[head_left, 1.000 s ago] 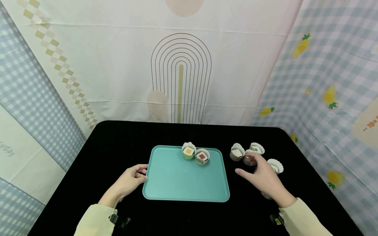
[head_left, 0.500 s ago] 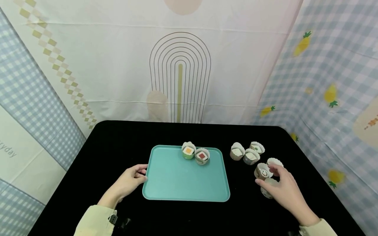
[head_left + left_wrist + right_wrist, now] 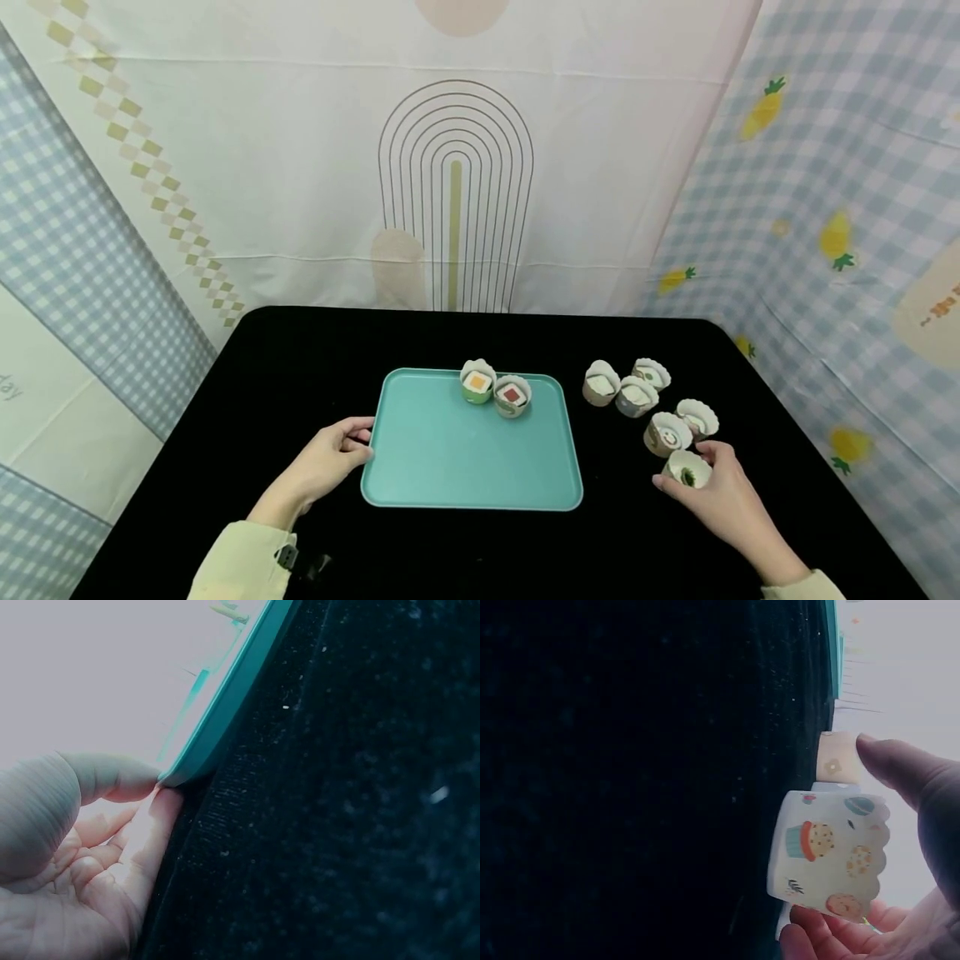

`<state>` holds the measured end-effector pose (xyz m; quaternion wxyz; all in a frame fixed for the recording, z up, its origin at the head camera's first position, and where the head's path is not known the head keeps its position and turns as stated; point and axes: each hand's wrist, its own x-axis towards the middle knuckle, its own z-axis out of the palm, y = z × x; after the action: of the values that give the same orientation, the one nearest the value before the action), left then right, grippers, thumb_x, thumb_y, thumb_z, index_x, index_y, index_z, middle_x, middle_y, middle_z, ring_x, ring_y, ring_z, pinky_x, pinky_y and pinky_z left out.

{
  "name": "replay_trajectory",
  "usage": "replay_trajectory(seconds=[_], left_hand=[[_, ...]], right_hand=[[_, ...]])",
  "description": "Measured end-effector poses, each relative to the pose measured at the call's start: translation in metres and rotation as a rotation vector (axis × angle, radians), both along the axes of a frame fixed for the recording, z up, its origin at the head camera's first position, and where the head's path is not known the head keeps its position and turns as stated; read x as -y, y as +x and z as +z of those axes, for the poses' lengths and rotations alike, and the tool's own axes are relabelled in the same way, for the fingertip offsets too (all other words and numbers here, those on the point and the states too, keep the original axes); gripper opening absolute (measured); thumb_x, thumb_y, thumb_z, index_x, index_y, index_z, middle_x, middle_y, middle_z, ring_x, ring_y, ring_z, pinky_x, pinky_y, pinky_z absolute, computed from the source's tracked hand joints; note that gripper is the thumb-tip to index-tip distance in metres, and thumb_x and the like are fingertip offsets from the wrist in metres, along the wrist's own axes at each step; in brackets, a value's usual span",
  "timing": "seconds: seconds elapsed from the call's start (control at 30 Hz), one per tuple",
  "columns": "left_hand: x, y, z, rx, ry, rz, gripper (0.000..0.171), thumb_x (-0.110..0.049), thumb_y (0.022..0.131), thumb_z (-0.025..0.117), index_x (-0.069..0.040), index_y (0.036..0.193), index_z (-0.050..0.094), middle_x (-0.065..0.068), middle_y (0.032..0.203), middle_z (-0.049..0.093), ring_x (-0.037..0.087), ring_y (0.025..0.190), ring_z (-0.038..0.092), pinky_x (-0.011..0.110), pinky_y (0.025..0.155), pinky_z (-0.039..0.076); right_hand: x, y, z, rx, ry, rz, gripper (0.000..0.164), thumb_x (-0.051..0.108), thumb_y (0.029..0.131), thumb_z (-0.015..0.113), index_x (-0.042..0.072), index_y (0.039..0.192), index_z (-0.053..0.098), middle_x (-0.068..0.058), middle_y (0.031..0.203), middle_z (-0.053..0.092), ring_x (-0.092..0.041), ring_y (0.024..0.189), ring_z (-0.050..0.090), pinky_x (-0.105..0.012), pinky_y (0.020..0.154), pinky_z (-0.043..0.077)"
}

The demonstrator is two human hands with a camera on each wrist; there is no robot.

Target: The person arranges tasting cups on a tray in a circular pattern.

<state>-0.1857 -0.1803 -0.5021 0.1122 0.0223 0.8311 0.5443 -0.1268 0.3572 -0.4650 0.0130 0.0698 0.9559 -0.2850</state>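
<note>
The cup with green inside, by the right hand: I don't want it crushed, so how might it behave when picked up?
The cup looks thin at its scalloped rim, so its wall could give if the fingers squeeze hard. Its paper-like look suggests it is probably light for its size. Its rounded wall means it may roll if knocked over.

A turquoise tray [image 3: 468, 462] lies flat, well left of an upright scalloped paper cup [image 3: 692, 463] printed with cupcakes

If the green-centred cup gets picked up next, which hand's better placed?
Likely the right hand: its thumb and fingers sit on either side of the green-centred cup. The left hand pinches the far edge of the teal tray.
</note>
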Motion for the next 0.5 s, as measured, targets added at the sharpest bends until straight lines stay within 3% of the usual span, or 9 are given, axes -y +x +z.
replay_trajectory(seconds=[0.2, 0.5], left_hand=[[-0.0011, 0.0000, 0.0018, 0.004, 0.008, 0.001, 0.047, -0.007, 0.093, 0.062, -0.011, 0.138, 0.052, 0.008, 0.111, 0.056, 0.020, 0.091, 0.059, 0.041, 0.086, 0.048], [-0.0007, -0.0007, 0.0015, 0.006, 0.008, 0.003, 0.047, -0.006, 0.092, 0.062, -0.011, 0.138, 0.051, 0.008, 0.109, 0.056, 0.020, 0.090, 0.059, 0.041, 0.086, 0.048]], right_hand=[[-0.0047, 0.0003, -0.0025, 0.077, -0.020, -0.007, 0.094, 0.056, 0.080, 0.072, -0.010, 0.132, 0.030, -0.025, 0.111, 0.049, -0.026, 0.084, 0.056, -0.037, 0.063, 0.047], [-0.0039, 0.0022, -0.0077, 0.012, 0.014, 0.011, 0.080, 0.042, 0.080, 0.077, -0.009, 0.126, 0.037, -0.019, 0.100, 0.055, -0.021, 0.076, 0.054, -0.034, 0.060, 0.044]])
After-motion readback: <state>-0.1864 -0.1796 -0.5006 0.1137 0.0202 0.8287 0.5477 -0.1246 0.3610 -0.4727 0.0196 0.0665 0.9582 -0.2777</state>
